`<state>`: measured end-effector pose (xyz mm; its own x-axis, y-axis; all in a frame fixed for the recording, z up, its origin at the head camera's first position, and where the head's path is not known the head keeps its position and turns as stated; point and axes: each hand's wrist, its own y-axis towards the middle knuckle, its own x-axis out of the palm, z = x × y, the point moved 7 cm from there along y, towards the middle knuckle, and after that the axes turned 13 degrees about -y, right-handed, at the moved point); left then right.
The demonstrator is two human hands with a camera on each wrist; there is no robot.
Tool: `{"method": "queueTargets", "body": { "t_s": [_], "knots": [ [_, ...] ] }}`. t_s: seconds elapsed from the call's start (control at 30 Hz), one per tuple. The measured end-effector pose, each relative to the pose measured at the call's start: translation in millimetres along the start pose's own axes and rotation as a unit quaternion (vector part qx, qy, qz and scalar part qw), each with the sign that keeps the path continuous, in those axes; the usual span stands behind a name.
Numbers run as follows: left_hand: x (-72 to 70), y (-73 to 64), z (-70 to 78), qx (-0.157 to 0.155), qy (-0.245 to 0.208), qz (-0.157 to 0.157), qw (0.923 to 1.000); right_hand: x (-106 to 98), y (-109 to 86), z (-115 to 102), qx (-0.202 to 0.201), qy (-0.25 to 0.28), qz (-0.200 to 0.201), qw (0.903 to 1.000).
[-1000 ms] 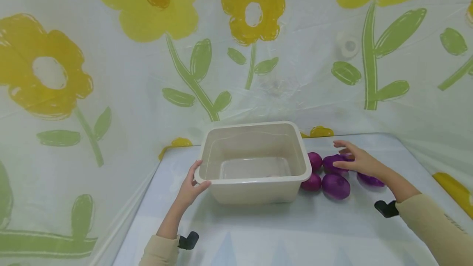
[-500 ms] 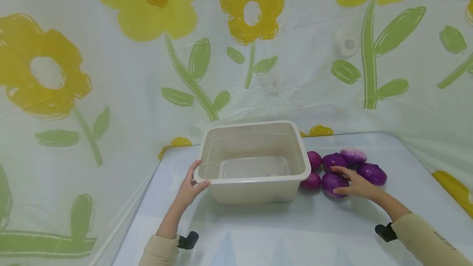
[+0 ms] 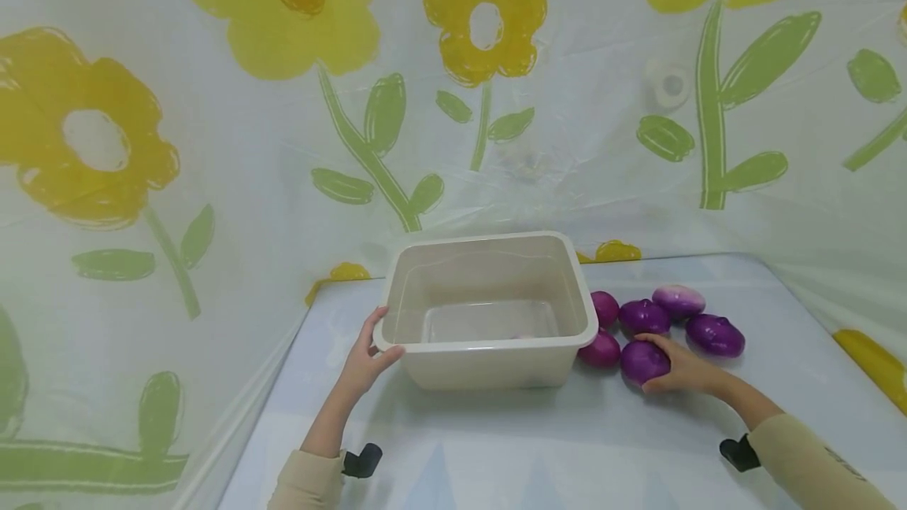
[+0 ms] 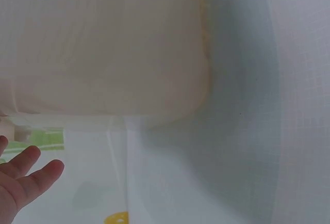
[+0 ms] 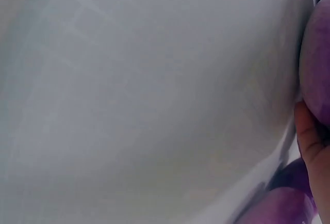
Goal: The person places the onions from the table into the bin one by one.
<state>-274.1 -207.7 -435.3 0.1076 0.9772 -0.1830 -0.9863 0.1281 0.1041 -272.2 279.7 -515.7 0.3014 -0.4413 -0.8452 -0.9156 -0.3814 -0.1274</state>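
Note:
My right hand (image 3: 683, 372) holds a round purple onion (image 3: 643, 362) on the table, with thumb and fingers on either side of it. The right wrist view shows one finger (image 5: 309, 136) against the glossy purple skin at the frame's edge. At the left front corner of a cream plastic bin (image 3: 489, 368), my left hand (image 3: 364, 364) touches the rim, thumb along the front and fingers at the side. In the left wrist view, its other fingers (image 4: 38, 175) stretch out straight, apart from the bin wall. Inside the bin, a small pinkish patch shows just above the front rim.
Beside the bin's right wall lie two magenta onions (image 3: 601, 350). Behind my right hand are a dark purple onion (image 3: 645, 317), a pale purple-white one (image 3: 679, 301) and another dark one (image 3: 716, 335). A flower-printed curtain (image 3: 567, 140) hangs behind the white table (image 3: 496, 447).
My right hand has come down and nearer from above the back onions to the front purple one and now grips it. The left hand and the bin stay in place.

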Motion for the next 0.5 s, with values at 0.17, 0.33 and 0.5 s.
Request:
{"method": "queueTargets", "body": {
  "t_s": [0.17,0.33,0.5],
  "knots": [
    [0.1,0.1,0.4,-0.004,0.002,0.001,1.0,-14.8,-5.4,-3.1,0.035,-0.024,-0.003,0.9991],
    [0.5,-0.2,1.0,-0.005,0.003,0.0,1.0,-43.1,-4.5,-10.2,0.028,-0.022,0.003,0.9994],
    [0.6,-0.9,1.5,-0.005,0.005,0.002,1.0,-79.3,3.5,-24.7,-0.004,-0.028,0.028,0.9992]
  ]
}}
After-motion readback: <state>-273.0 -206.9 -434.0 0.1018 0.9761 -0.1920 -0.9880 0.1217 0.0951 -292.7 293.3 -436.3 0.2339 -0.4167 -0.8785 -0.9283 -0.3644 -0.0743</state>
